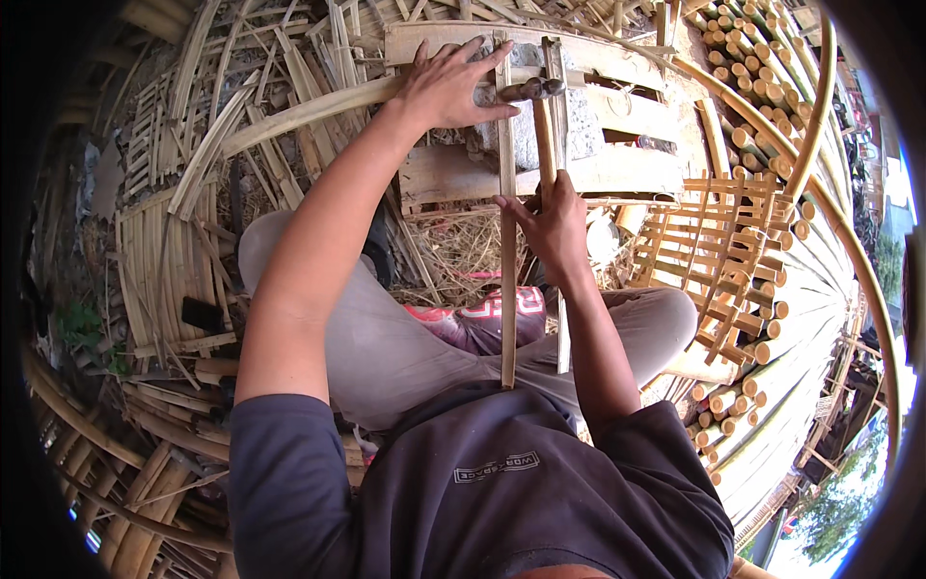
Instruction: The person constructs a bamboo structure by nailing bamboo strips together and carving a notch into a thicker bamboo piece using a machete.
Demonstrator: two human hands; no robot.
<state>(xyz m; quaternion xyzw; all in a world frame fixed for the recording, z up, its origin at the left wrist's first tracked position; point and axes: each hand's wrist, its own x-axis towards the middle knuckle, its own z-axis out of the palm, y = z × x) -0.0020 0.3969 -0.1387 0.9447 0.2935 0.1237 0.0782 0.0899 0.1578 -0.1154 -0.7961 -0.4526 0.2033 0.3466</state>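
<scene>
My right hand (558, 222) is closed round the wooden handle of a hammer (546, 145), its thumb stretched toward a long bamboo strip. The hammer's dark metal head (530, 90) lies across between two long bamboo strips, a left one (508, 280) and a right one (562, 333). Both strips run from the work surface back toward my lap. My left hand (451, 85) is spread, its fingertips at the upper end of the left strip. Under the strips sits a grey stone block (490, 150) on wide pale slats (449, 174). Part of the block is hidden.
A curved bamboo length (309, 114) reaches leftward from under my left hand. At the right lie stacked bamboo poles (762, 87) and a bamboo lattice (704, 241). Split strips (154, 275) litter the left. My bent legs (405, 357) frame straw-covered ground (463, 246).
</scene>
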